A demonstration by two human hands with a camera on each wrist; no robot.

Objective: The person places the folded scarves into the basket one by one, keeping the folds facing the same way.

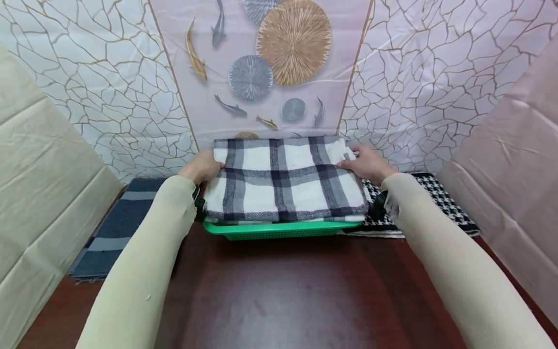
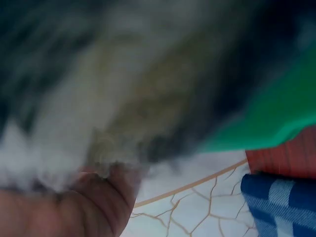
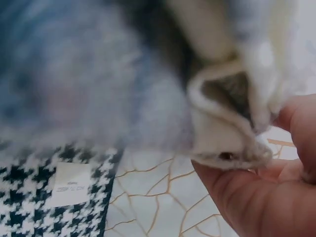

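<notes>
A folded plaid cloth (image 1: pixel 287 179) in white, grey and black lies over a green plastic basket (image 1: pixel 283 227), hiding most of it. My left hand (image 1: pixel 203 166) grips the cloth's left edge, thumb on top. At the right edge my right hand (image 1: pixel 368 162) pinches the cloth between thumb and fingers. In the right wrist view the folded layers (image 3: pixel 222 113) sit between the thumb and fingers of that hand (image 3: pixel 276 187). The left wrist view is blurred; part of the left hand (image 2: pixel 94 202) shows below the cloth's edge, its fingertips hidden.
A folded blue-grey striped cloth (image 1: pixel 115 232) lies on the left of the dark wooden table (image 1: pixel 279 291). A black-and-white houndstooth cloth (image 1: pixel 444 203) with a white label (image 3: pixel 71 183) lies on the right. Patterned sheeting (image 1: pixel 279 116) stands behind, with beige panels (image 1: pixel 505 160) at the sides.
</notes>
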